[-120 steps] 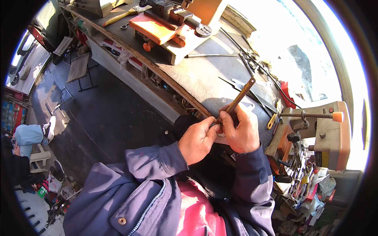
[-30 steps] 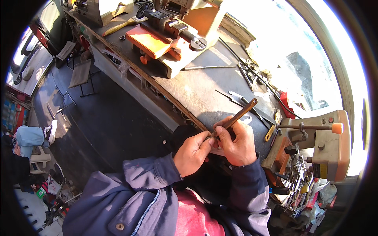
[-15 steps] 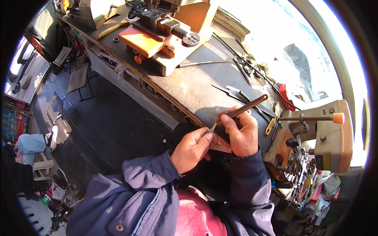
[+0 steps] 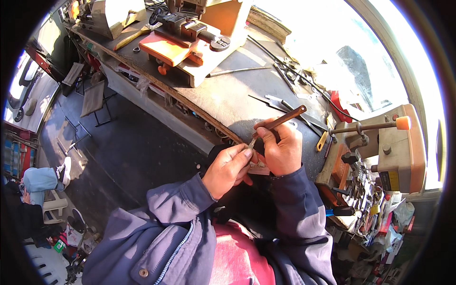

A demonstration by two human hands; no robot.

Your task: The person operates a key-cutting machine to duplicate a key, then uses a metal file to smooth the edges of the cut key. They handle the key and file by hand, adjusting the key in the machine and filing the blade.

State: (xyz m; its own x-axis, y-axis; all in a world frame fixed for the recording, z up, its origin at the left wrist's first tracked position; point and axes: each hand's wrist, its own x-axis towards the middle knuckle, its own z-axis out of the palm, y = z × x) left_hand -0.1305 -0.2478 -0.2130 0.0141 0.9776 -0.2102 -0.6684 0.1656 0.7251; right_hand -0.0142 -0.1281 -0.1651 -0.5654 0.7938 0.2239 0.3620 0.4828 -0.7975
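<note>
In front of me, at the bench edge, both my hands are close together. My right hand [image 4: 283,149] is closed round a slim tool with a brown handle [image 4: 288,117], which has a hole in its upper end and slants down to the left. Pinched between the thumb and fingers of my left hand [image 4: 227,168] is a small pale metal piece [image 4: 251,144]. The tool's lower end is at this piece; fingers partly hide where they meet. Just below the fingers shows a pinkish block [image 4: 259,168], partly covered by my hands.
An orange and black clamping machine [image 4: 178,47] stands on the workbench [image 4: 223,97]. Files and a yellow-handled tool [image 4: 322,141] lie right of my hands, beside a beige machine [image 4: 399,154] with many small tools. A seated person's leg [image 4: 40,179] and a folding stool [image 4: 93,99] are left.
My hands and the brown-handled tool have shifted slightly left and up in the picture, and the whole scene has shifted a little too. Both grips stay the same.
</note>
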